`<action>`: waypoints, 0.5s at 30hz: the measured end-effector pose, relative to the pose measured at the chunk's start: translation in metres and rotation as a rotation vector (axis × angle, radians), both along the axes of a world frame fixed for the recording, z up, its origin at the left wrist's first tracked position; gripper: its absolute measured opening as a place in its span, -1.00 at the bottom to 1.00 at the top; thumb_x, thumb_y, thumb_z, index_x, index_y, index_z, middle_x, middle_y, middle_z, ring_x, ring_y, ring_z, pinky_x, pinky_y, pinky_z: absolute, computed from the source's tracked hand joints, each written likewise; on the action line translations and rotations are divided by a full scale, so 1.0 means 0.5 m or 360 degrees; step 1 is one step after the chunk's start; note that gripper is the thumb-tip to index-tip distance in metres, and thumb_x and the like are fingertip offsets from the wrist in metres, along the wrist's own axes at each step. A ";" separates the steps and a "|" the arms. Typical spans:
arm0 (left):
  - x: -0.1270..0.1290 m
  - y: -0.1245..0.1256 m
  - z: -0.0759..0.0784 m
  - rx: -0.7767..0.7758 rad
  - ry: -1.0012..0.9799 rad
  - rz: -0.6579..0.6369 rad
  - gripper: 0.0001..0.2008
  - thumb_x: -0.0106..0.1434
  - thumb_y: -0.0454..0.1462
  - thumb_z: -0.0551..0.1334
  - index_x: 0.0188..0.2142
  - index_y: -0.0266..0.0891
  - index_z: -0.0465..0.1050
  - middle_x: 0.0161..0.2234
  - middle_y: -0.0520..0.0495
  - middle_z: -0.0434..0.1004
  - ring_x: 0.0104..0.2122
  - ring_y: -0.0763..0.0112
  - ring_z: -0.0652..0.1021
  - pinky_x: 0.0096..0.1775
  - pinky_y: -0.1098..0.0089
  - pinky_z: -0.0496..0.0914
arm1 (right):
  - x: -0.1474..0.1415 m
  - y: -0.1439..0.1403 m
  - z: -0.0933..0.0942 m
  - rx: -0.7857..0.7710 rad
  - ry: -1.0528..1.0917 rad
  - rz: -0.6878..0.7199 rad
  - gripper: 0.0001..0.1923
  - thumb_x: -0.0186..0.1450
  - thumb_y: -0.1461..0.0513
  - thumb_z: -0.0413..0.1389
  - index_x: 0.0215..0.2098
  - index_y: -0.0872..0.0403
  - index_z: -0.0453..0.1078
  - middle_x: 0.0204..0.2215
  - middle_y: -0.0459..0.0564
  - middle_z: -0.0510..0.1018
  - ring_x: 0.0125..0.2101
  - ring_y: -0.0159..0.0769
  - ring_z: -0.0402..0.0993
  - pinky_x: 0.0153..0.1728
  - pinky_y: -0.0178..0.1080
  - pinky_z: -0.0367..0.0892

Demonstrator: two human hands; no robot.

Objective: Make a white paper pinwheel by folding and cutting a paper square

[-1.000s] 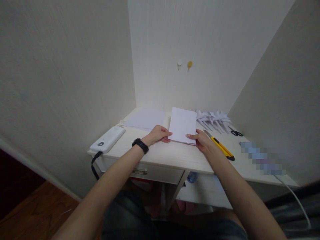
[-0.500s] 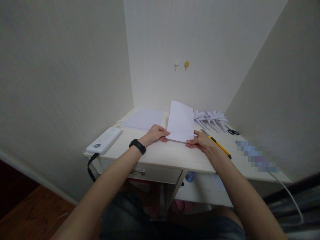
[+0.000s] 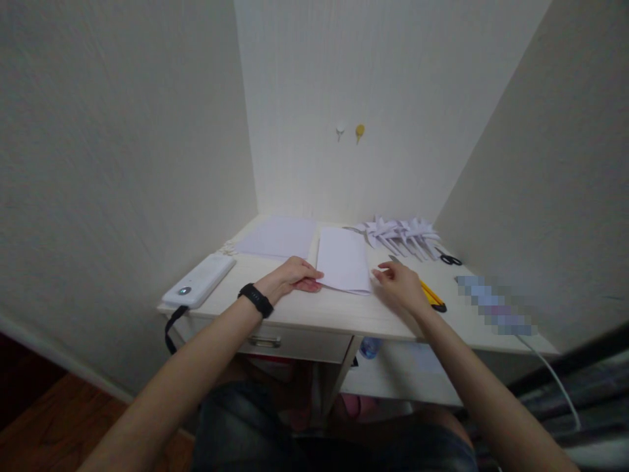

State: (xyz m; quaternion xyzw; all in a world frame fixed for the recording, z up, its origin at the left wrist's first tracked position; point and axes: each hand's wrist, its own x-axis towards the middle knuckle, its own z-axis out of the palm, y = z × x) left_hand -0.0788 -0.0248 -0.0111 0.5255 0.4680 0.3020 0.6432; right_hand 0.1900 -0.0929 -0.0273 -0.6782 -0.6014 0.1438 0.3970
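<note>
A folded sheet of white paper (image 3: 343, 257) lies on the white desk (image 3: 275, 311) in front of me, its layers slightly parted along the near edge. At its near left corner, my left hand (image 3: 301, 274) pinches the paper between thumb and fingers. My right hand (image 3: 397, 283) is just off the near right corner, fingers loosely bent and apart, holding nothing. Partly behind that hand and wrist is a yellow utility knife (image 3: 432, 295). Flat white sheets (image 3: 278, 236) lie to the left, beyond my left hand.
Several folded paper pinwheels (image 3: 403, 235) lie together at the back right, with black scissors (image 3: 451, 260) beside them. A white device (image 3: 199, 282) with a black strap sits at the left edge. A blurred-out object (image 3: 494, 305) with a white cable lies right. Walls enclose the desk.
The paper was tilted up with both hands on its near corners; now it lies flatter on the desk. My right hand has let go and moved slightly away; my left still holds its corner.
</note>
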 end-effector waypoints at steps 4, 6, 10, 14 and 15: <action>-0.021 -0.052 0.016 -0.0036 0.0012 -0.0004 -0.80 -0.01 -0.40 0.48 -0.54 -0.43 0.47 -0.57 -0.15 0.57 -0.57 0.41 0.58 -0.38 0.45 0.55 | -0.083 -0.026 -0.014 0.0322 -0.0495 0.0428 -0.53 0.40 0.12 -0.06 0.17 0.17 0.37 0.24 0.24 0.36 0.32 0.02 0.11 0.30 0.09 0.02; -0.031 -0.083 0.017 -0.0050 0.0012 0.0050 -0.77 -0.04 -0.38 0.49 -0.56 -0.41 0.45 -0.59 -0.13 0.55 -0.57 0.40 0.59 -0.39 0.44 0.55 | -0.124 -0.033 -0.021 0.0241 -0.0672 0.0496 -0.41 0.40 0.05 -0.06 0.24 0.26 0.28 0.30 0.31 0.24 0.36 0.10 -0.04 0.31 0.14 -0.07; -0.050 -0.134 0.006 -0.0106 0.0057 0.0109 -0.77 -0.02 -0.35 0.48 -0.54 -0.36 0.44 -0.61 -0.09 0.54 -0.54 0.31 0.62 -0.42 0.40 0.54 | -0.180 -0.036 -0.033 0.0059 -0.0857 0.0506 -0.28 0.39 -0.05 -0.10 0.27 0.35 0.22 0.31 0.42 0.17 0.36 0.21 -0.06 0.30 0.18 -0.11; -0.060 -0.169 0.003 -0.0091 0.0060 0.0148 -0.75 -0.02 -0.32 0.48 -0.54 -0.32 0.42 -0.64 -0.03 0.51 -0.54 0.31 0.62 -0.42 0.40 0.54 | -0.203 -0.033 -0.043 0.0180 -0.0812 0.0495 -0.32 0.39 -0.05 -0.09 0.29 0.25 0.22 0.31 0.34 0.21 0.36 0.17 -0.07 0.31 0.18 -0.14; -0.062 -0.176 0.003 -0.0073 0.0063 0.0149 -0.74 -0.01 -0.31 0.48 -0.55 -0.32 0.41 -0.65 -0.01 0.49 -0.54 0.32 0.62 -0.42 0.40 0.53 | -0.201 -0.029 -0.042 0.0235 -0.0779 0.0489 -0.32 0.39 -0.05 -0.08 0.29 0.24 0.22 0.31 0.32 0.21 0.37 0.16 -0.07 0.31 0.17 -0.14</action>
